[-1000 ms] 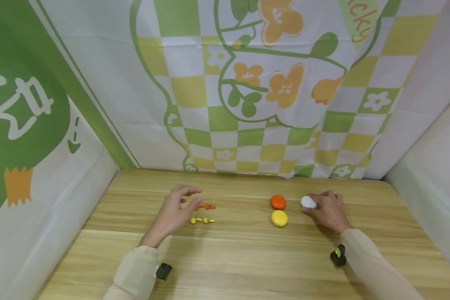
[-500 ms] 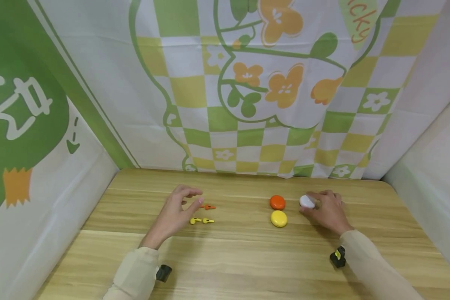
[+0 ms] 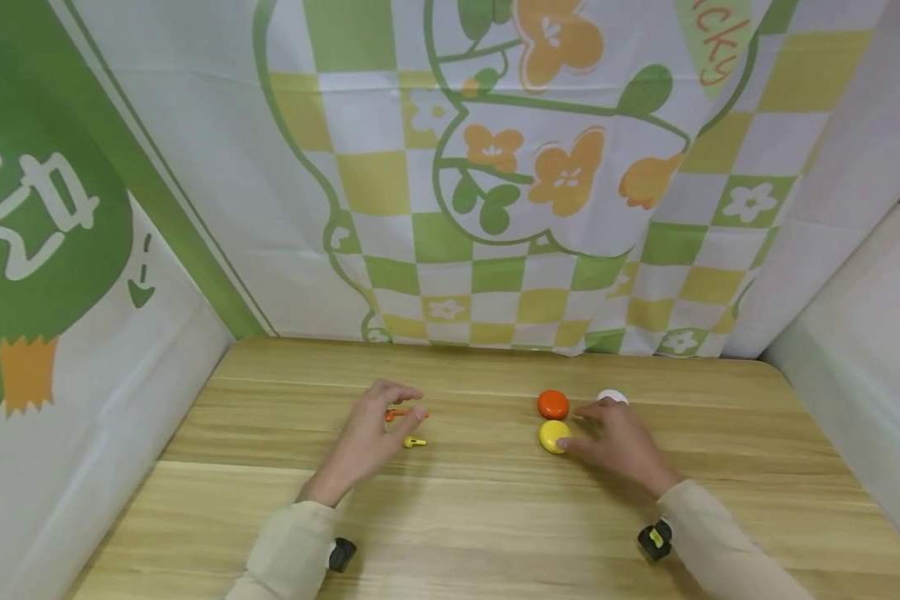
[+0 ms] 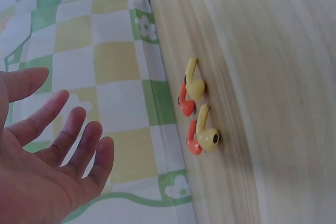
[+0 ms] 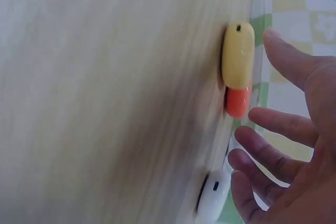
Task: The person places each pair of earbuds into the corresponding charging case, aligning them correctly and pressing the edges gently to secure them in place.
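My right hand (image 3: 628, 442) hovers with fingers spread beside a rounded yellow earbud case (image 3: 551, 435), its thumb overlapping the case's right edge in the head view. Behind that lies a matching orange case (image 3: 552, 404). A white case (image 3: 613, 395) is partly hidden behind the right fingers. In the right wrist view, a gap shows between the thumb and the yellow case (image 5: 238, 56). At left, my left hand (image 3: 366, 432) hangs over the earbuds, holding nothing. Beyond its fingers in the left wrist view are two yellow earbuds (image 4: 208, 136) and two orange earbuds (image 4: 193, 142).
Everything lies on a wood-grain table (image 3: 465, 517). A patterned cloth (image 3: 495, 275) hangs along its back edge, with white cloth walls on both sides. A small black device (image 3: 655, 540) sits at the right wrist and another black device (image 3: 342, 554) at the left.
My right hand has let go of the white case and moved left and nearer to the yellow one. The left hand has shifted slightly right over the earbuds.
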A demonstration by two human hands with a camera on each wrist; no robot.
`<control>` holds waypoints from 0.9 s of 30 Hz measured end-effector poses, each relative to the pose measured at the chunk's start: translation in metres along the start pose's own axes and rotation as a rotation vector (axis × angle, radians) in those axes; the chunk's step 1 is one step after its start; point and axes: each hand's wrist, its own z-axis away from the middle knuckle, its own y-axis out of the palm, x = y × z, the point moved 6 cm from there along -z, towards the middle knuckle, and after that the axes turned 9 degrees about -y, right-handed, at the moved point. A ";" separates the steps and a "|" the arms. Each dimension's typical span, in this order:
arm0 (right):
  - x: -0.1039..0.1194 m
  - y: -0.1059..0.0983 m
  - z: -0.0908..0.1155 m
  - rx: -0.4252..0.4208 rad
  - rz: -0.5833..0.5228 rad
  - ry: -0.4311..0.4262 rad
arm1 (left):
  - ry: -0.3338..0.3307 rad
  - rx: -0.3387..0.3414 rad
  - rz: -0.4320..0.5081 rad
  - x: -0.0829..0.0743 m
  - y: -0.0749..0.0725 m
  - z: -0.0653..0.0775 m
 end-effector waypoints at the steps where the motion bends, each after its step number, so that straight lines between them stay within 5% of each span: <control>1: 0.000 0.003 0.000 0.011 0.002 0.005 | 0.003 0.002 -0.002 -0.001 0.002 0.000; 9: 0.008 0.016 -0.001 0.065 0.034 0.053 | 0.022 0.029 -0.024 -0.008 0.016 0.001; 27: 0.017 0.024 -0.005 0.032 0.106 0.039 | 0.021 0.068 -0.018 -0.016 0.029 0.001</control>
